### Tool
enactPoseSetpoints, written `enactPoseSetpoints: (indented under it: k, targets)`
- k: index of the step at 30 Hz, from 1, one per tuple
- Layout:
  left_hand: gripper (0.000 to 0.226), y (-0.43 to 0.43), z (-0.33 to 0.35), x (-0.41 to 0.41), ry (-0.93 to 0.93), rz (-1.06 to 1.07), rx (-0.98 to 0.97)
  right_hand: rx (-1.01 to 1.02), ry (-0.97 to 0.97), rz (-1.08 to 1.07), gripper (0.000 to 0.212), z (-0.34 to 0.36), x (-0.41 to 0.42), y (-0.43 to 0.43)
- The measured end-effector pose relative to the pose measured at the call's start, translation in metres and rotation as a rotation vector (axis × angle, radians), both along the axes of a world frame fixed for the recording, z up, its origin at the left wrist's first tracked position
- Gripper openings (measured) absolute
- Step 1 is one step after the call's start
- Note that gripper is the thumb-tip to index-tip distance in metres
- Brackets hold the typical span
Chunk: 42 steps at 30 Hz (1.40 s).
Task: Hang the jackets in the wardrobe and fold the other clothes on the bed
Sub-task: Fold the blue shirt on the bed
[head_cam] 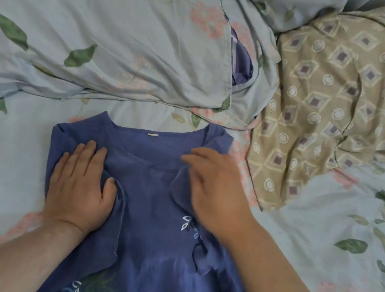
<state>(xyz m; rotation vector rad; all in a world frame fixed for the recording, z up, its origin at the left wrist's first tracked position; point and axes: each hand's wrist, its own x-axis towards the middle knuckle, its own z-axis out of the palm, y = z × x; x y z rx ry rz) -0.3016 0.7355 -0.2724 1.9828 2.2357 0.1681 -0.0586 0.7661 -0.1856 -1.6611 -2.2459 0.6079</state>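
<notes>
**A:** Where is the garment?

**B:** A blue top lies flat on the bed, directly under both hands, front side up. Its neckline points away from the person, just beyond the fingertips. A small white label shows inside the back of the neck, between the two hands and a little past them.

**A:** What is the left hand doing?

**B:** The left hand lies palm down on the top's left shoulder. Its fingers are straight and close together, pressing a sleeve that is turned in over the chest. It grips nothing.

**A:** And the right hand?

**B:** The right hand is slightly blurred. It lies over the other sleeve, which is also turned inward, and its fingers stretch out toward the left hand. They look relaxed, not curled round the cloth. The thumb is hidden beneath the palm.

**A:** Is there any print on the top?

**B:** A white leaf print shows just under the right wrist. More leaves appear near the hem, below the left forearm.

**A:** What surrounds it?

**B:** A rumpled floral cover in pale blue lies beyond both hands. From its open edge, past the right hand, a bit of another bluish-purple cloth shows. A beige pillow with a diamond pattern lies beyond and to the right of the right hand, well apart from the top.
</notes>
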Motion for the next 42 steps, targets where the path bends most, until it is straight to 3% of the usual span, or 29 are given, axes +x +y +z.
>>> enactPoseSetpoints:
  k: [3, 6, 9, 13, 15, 19, 23, 27, 29, 31, 34, 37, 40, 42]
  targets:
    - [0.071, 0.000, 0.000, 0.000, -0.001, 0.006, 0.007, -0.126, 0.193, -0.163, 0.055, 0.007, 0.033, 0.021]
    - [0.071, 0.000, 0.000, 0.001, 0.003, 0.002, 0.014, -0.438, 0.101, -0.079, 0.062, 0.007, 0.057, 0.044]
    - [0.071, 0.000, 0.000, 0.000, 0.006, 0.002, 0.015, -0.429, -0.054, 0.123, 0.047, 0.009, 0.062, 0.064]
    - [0.071, 0.001, 0.000, 0.000, 0.004, 0.001, 0.015, -0.488, -0.146, 0.111, 0.029, 0.006, 0.063, 0.081]
    - [0.070, 0.000, -0.001, 0.000, 0.000, 0.002, 0.016, -0.453, -0.234, 0.110, 0.011, 0.004, 0.068, 0.084]
    - [0.071, 0.000, -0.001, -0.001, -0.001, 0.002, 0.018, -0.309, -0.510, -0.020, 0.006, 0.014, 0.096, 0.096]
    - [0.072, 0.000, -0.002, 0.001, -0.006, 0.005, 0.017, -0.216, -0.603, -0.103, 0.003, 0.014, 0.097, 0.103]
    - [0.072, 0.001, -0.001, 0.001, 0.001, 0.004, 0.020, -0.148, -0.381, -0.244, 0.015, -0.003, 0.079, 0.076]
    - [0.071, 0.000, 0.000, 0.002, 0.006, 0.001, 0.023, 0.117, -0.280, -0.305, 0.032, -0.008, 0.077, 0.047]
    - [0.071, 0.000, 0.001, 0.002, 0.010, 0.003, 0.018, 0.330, -0.269, -0.169, 0.040, -0.013, 0.067, 0.011]
    - [0.072, 0.000, 0.000, 0.001, 0.025, -0.009, 0.000, 0.195, -0.401, 0.124, 0.055, -0.033, 0.053, -0.026]
    - [0.074, 0.000, -0.002, 0.000, 0.051, -0.015, -0.027, -0.013, -0.554, 0.172, 0.065, -0.043, 0.044, -0.029]
    - [0.076, 0.001, -0.003, 0.000, 0.056, -0.015, -0.047, -0.058, -0.550, 0.179, 0.069, -0.044, 0.041, -0.023]
    - [0.078, 0.003, -0.002, 0.001, 0.059, -0.021, -0.064, -0.015, -0.449, 0.178, 0.064, -0.036, 0.042, -0.016]
